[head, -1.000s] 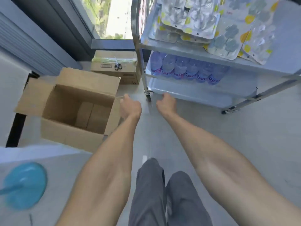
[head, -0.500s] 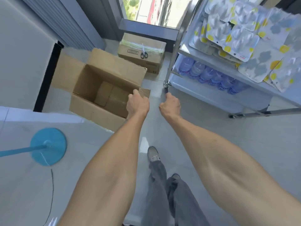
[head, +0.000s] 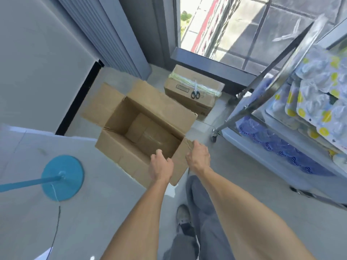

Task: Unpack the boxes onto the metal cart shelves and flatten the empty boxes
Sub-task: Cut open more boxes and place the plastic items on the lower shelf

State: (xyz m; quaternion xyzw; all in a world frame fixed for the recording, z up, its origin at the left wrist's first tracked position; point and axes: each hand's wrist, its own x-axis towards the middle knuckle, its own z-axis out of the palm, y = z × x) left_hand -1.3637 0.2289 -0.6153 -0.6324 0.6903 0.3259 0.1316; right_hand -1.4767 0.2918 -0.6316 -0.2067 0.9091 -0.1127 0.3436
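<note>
An open cardboard box (head: 142, 132) sits on the floor (head: 234, 175) at the centre of the frame, its flaps spread outward and its inside showing only the folded bottom panels. The left hand (head: 160, 166) reaches to the box's near right corner, fingers curled over the rim of the wall. The right hand (head: 198, 156) is just beside it at the same corner, fingers curled around the short flap there. Behind the box, toward the upper middle, a sealed cardboard box (head: 193, 91) stands on the floor with a pair of scissors (head: 195, 91) lying on its top. At the right edge of the frame stands the metal cart (head: 242, 107): its upper shelf carries blister packs (head: 319, 94) with yellow spots, its lower shelf holds blue water bottles (head: 277, 143). At lower left a round blue base with a blue pole (head: 62, 177) rests on a grey surface.
</note>
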